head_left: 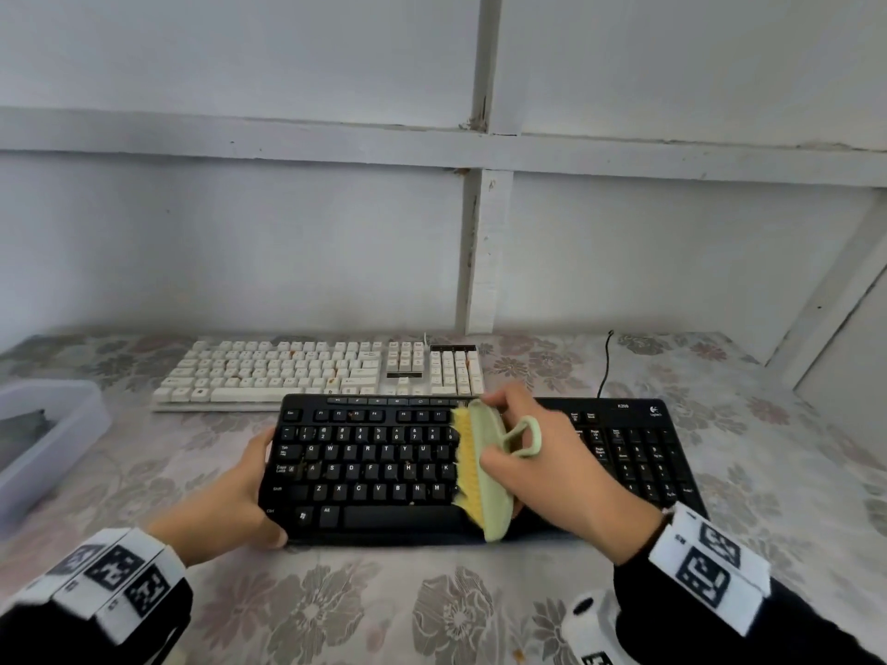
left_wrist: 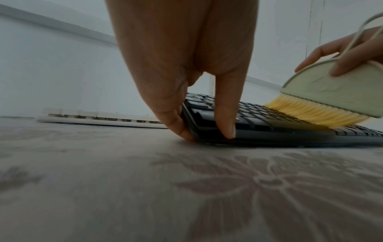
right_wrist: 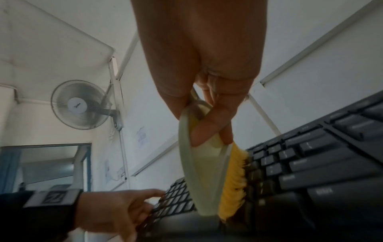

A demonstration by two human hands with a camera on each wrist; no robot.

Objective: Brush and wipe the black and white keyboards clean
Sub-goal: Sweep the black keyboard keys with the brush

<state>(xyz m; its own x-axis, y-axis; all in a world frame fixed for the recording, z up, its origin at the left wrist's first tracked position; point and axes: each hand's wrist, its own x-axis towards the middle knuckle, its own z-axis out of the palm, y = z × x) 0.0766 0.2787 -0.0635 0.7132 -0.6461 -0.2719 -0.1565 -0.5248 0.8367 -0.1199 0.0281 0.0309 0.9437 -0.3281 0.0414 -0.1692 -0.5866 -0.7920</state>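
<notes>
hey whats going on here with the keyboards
A person is brushing the black keyboard on a flower-patterned table. The right hand holds a pale green brush, its yellow bristles down on the keys near the middle. The left hand grips the keyboard's left end to steady it. The white keyboard lies just behind, untouched, with brownish specks on some keys. A clear plastic bin sits at the far left.

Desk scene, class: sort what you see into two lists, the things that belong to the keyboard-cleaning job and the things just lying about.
Job:
- black keyboard, steadied by the left hand
- brush, gripped by the right hand, bristles on the keys
- white keyboard, behind, crumbs on it

Lying about:
- plastic tub, at the left
- flowered tablecloth
- wall fan
</notes>
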